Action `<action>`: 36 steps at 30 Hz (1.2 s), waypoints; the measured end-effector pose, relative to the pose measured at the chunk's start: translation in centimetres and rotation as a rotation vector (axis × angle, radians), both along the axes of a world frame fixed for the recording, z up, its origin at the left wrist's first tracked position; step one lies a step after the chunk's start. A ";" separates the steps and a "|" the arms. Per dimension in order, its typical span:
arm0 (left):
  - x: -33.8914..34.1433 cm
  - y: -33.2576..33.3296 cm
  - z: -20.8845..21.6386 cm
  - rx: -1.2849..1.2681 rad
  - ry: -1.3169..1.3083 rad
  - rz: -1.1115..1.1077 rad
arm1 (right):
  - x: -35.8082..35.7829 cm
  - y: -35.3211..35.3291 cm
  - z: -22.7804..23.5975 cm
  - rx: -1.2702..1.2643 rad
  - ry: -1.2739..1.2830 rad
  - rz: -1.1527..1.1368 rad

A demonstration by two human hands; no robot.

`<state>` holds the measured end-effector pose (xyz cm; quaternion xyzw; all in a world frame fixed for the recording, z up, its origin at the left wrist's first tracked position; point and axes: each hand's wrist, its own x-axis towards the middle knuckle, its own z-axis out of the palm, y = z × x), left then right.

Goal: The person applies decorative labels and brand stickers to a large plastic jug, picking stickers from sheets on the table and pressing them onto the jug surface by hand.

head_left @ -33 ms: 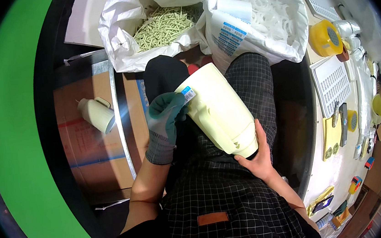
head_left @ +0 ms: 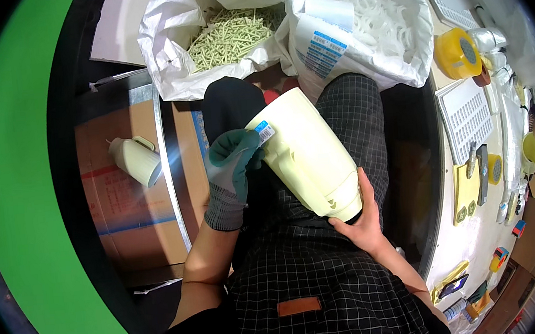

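Note:
A pale yellow plastic jug lies tilted across my lap, its handle facing up and its wide end pointing away. My right hand, bare, grips the narrow end near me, thumb on the near side and fingers along the right. My left hand wears a grey-green knitted glove. Its fingers are closed on a small blue-and-white label at the left edge of the jug's wide end. Whether the label is stuck down fully cannot be seen.
Beyond my knees stand a white sack of thin pale green rods and a sack of translucent rings. A similar jug lies on cardboard at left. The right-hand bench carries tape rolls and a printed sheet stack.

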<state>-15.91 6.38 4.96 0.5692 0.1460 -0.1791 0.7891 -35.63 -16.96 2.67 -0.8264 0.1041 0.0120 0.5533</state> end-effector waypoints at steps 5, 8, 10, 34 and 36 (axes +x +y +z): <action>-0.4 0.1 0.0 0.029 -0.006 0.001 | -0.4 0.1 -0.5 -0.105 -0.040 0.038; -0.6 0.5 0.6 0.092 0.005 0.005 | -0.2 0.5 -1.0 -0.189 -0.158 0.066; -0.4 0.7 1.3 0.169 -0.001 -0.001 | 0.1 1.0 -1.2 -0.217 -0.223 0.074; -5.2 -7.0 1.6 1.121 -1.355 -0.800 | 16.2 -4.4 0.8 -0.229 -0.399 -0.069; -4.3 -7.5 0.3 1.101 -1.344 -0.808 | 12.1 -9.8 1.3 -0.224 -0.383 -0.339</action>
